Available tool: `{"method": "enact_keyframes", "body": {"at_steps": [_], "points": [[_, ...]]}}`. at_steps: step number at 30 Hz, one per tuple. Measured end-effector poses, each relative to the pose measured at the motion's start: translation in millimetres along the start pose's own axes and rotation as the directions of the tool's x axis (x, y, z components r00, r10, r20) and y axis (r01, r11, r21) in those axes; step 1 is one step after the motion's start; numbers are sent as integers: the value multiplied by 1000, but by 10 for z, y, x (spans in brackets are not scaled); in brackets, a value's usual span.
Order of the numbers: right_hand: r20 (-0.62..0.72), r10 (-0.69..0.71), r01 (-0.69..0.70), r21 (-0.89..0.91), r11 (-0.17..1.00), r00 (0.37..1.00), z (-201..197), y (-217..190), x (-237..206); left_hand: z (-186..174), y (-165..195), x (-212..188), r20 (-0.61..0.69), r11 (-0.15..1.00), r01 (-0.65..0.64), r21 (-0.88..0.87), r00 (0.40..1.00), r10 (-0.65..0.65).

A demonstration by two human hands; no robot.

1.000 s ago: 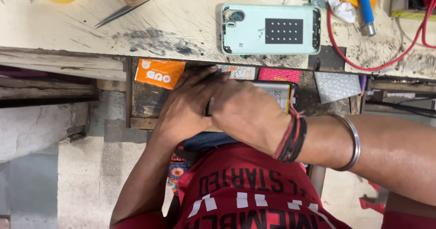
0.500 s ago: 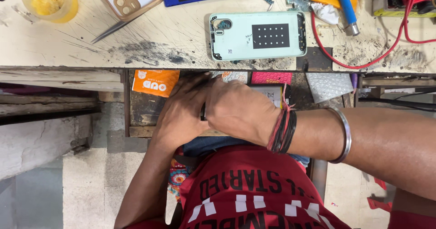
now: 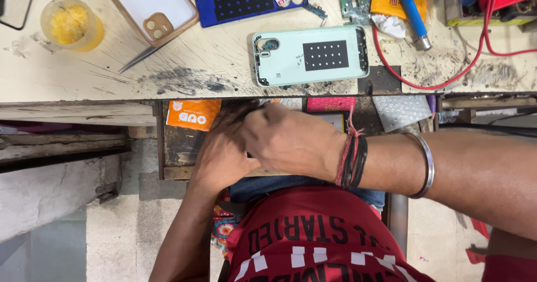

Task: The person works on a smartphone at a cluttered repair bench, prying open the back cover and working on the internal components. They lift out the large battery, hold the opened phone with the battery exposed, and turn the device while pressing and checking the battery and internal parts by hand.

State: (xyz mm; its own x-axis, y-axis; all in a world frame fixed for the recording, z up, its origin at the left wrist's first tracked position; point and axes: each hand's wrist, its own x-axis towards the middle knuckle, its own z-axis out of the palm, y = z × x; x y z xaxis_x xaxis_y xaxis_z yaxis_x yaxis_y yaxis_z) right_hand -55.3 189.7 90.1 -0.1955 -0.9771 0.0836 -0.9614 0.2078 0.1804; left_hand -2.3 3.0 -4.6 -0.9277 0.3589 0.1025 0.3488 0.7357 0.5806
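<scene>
While both hands overlap inside the open drawer, their fingers' grip stays hidden.

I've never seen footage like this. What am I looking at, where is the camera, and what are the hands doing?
There is no machine here: a person wears a camera on the head, looking down at their own hands. Both the left hand and the right hand reach into an open drawer under a scratched workbench. What the fingers grip, if anything, is hidden. On the bench lie a pale green phone back, a blue phone part, tweezers and a yellow cup.
</scene>
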Motion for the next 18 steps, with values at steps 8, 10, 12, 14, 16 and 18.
{"method": "enact_keyframes", "body": {"at_steps": [8, 10, 12, 14, 16, 18], "points": [[-87, 6, -4, 23, 1000, 996, -7, -11, -6, -115, 40, 2, -66, 999, -35, -8, 997, 34], [20, 109, -109, 9, 994, 994, -5, -6, 25, -122, 51, 2, -35, 1000, -13, -20, 999, 13], [47, 151, -156, 128, 979, 987, -21, 11, -9, -115, 78, -3, -45, 999, 14, -52, 999, -16], [-32, 87, -82, 132, 988, 996, -31, 20, -18, -134, 86, -18, -48, 999, 16, -37, 999, -18], [-184, -99, 102, 6, 995, 978, -58, 22, -37, -148, 94, 25, -37, 1000, 3, 12, 999, -2], [10, 40, -40, 10, 999, 999, -65, 25, 1, -157, 112, 14, -30, 999, 33, -12, 999, -33]]}}
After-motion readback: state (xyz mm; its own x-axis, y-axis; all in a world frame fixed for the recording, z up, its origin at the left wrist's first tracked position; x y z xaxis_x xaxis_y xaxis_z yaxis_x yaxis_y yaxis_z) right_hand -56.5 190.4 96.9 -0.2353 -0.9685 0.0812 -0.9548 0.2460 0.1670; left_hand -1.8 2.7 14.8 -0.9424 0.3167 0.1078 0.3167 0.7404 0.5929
